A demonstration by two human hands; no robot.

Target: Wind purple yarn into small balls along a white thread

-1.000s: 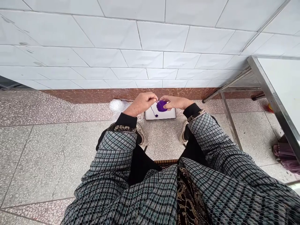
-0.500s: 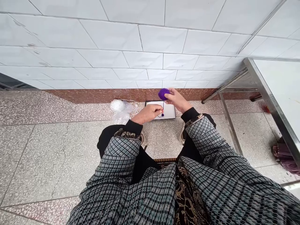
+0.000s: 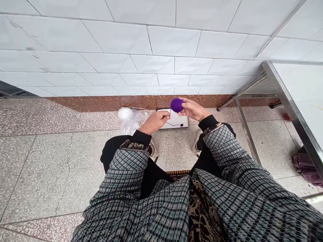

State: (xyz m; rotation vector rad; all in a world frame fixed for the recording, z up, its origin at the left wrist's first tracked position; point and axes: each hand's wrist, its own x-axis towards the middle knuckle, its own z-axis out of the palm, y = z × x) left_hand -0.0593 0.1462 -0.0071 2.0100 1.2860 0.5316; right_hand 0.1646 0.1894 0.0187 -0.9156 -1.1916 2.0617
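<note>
A purple ball of yarn (image 3: 176, 105) is gripped in my right hand (image 3: 193, 109), thumb and fingers around its right side. My left hand (image 3: 155, 121), just below and to the left of the ball, pinches the purple strand (image 3: 170, 112) that runs down from it. Beneath both hands lies a shallow white box with a dark rim (image 3: 176, 123) on the floor. A small purple bit of yarn (image 3: 181, 125) sits over the box's lower right, with a thin strand trailing from it toward my left hand.
A white ball of yarn (image 3: 126, 113) and a clear plastic bag (image 3: 133, 125) lie left of the box. The tiled wall (image 3: 156, 80) rises close ahead. At the right stands a metal-framed table (image 3: 290, 101), its legs reaching the floor. Purple fabric (image 3: 308, 168) lies beneath it.
The yarn ball and my right hand have risen from over the box toward the wall base. My left hand first moved down and right, then back left, still pinching the strand. The small purple bit shifted right.
</note>
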